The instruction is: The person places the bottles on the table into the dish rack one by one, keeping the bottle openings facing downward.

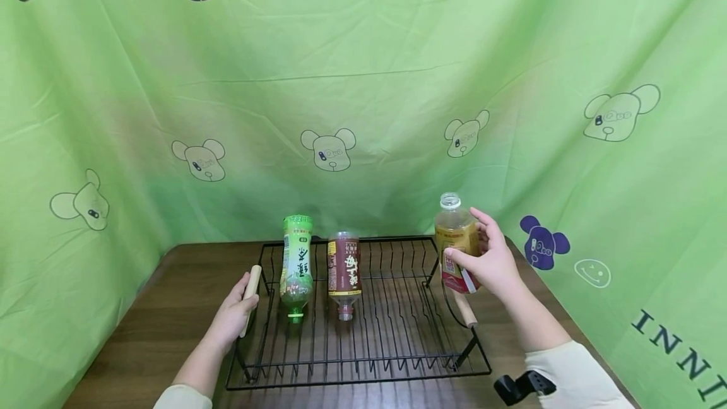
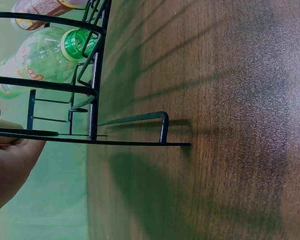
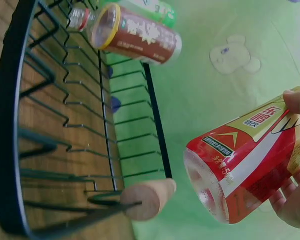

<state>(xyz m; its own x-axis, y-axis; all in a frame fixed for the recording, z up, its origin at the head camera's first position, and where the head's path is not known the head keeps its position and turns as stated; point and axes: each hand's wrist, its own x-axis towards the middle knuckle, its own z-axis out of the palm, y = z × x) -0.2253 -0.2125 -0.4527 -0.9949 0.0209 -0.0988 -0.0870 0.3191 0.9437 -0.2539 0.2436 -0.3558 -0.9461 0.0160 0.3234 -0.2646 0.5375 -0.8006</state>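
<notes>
My right hand grips a plastic bottle with a red and gold label, its uncapped neck pointing up, above the right side of a black wire dish rack. The right wrist view shows its clear base. At the rack's left side my left hand holds a pale wooden handle. Two bottles stand in the rack with their necks toward me and downward: a green bottle and a brown-labelled bottle to its right.
The rack stands on a brown wooden table. A second wooden handle is on its right side. Green cloth with printed bear heads hangs behind and at both sides. A black strap is at my right sleeve.
</notes>
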